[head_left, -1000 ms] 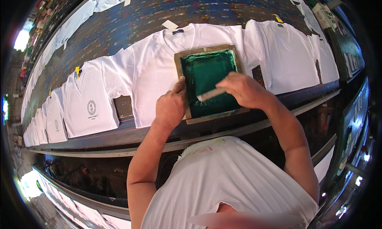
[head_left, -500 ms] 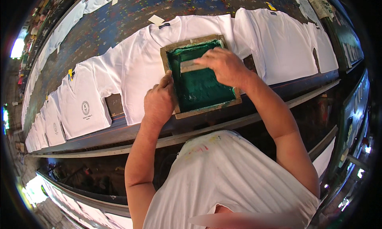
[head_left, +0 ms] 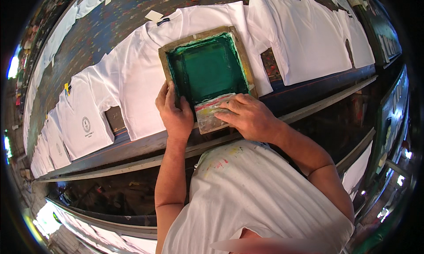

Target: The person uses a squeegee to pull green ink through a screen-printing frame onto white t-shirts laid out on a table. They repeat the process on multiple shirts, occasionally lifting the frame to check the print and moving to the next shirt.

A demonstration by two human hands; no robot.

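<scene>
A wooden screen frame point(head_left: 196, 34) with green mesh point(head_left: 207, 68) lies over a white V-neck T-shirt point(head_left: 139, 101). My left hand point(head_left: 176, 115) is closed on the frame's left side, near its lower corner. My right hand point(head_left: 247, 115) is closed on a squeegee point(head_left: 207, 119) with a paint-smeared wooden grip, lying across the near end of the frame and hiding part of it. The shirt under the frame is mostly hidden around its chest.
More white T-shirts point(head_left: 309, 42) lie in a row on the long printing table point(head_left: 110, 31), some with dark round prints point(head_left: 86, 124) and yellow tags. A rail point(head_left: 132, 157) runs along the near edge. Another shirt row is at the far edge.
My right hand moved up the screen with the squeegee, then down to its near end. My left hand stayed on the frame. The view shifted, so shirts and frame appear higher and further left.
</scene>
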